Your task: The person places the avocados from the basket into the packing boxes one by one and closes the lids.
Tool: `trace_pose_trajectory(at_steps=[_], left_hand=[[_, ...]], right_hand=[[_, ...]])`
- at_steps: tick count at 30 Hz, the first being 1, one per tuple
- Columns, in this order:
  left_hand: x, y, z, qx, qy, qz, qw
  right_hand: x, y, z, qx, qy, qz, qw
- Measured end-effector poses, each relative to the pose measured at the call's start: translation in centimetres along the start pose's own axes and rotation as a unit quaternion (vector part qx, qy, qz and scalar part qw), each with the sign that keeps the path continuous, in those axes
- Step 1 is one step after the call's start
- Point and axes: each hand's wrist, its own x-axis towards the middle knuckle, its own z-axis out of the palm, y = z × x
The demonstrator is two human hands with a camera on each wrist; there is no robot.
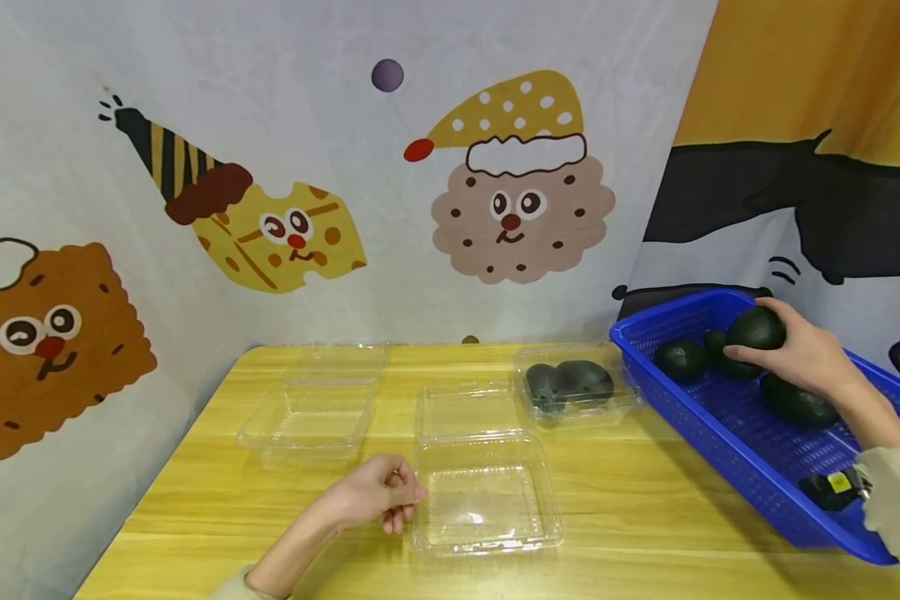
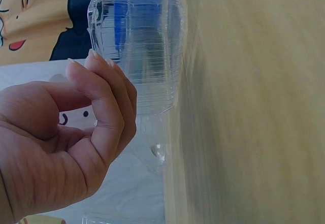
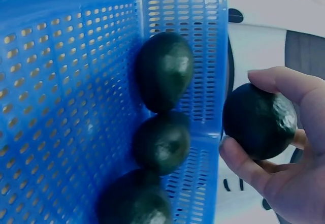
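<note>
My right hand (image 1: 813, 350) grips a dark green avocado (image 1: 756, 328) above the far part of the blue basket (image 1: 712, 442), with thumb and fingers round its sides. Below it, several avocados (image 3: 165, 71) lie in the basket. At the left rim of an opened clear plastic clamshell box (image 1: 487, 508), my left hand (image 1: 375, 496) pinches the edge between thumb and curled fingers. No fruit lies in this box, and its lid (image 1: 465, 412) is folded back away from me. The left wrist view shows the same hand (image 2: 76, 137) beside the ribbed plastic wall (image 2: 142, 76).
A second opened clear box (image 1: 307, 425) stands at the back left. Near the basket, another clear box (image 1: 525, 408) contains dark avocados (image 1: 570, 385). A small black object with a yellow label (image 1: 838, 483) is by the right cuff. A cartoon-printed cloth (image 1: 390, 250) hangs behind the wooden table (image 1: 630, 525).
</note>
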Motion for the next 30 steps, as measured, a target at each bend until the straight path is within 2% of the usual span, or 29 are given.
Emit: trace_pose_trajectory(at_steps=[14, 30], left_hand=[[-0.1, 0.2, 0.0, 0.008, 0.002, -0.001, 1.0], [0.1, -0.1, 0.1, 0.006, 0.004, 0.004, 1.0]], right_hand=[[-1.0, -2.8, -1.5, 0.009, 0.111, -0.008, 0.994], [-3.1, -8.2, -3.1, 0.01, 0.141, -0.059, 0.988]])
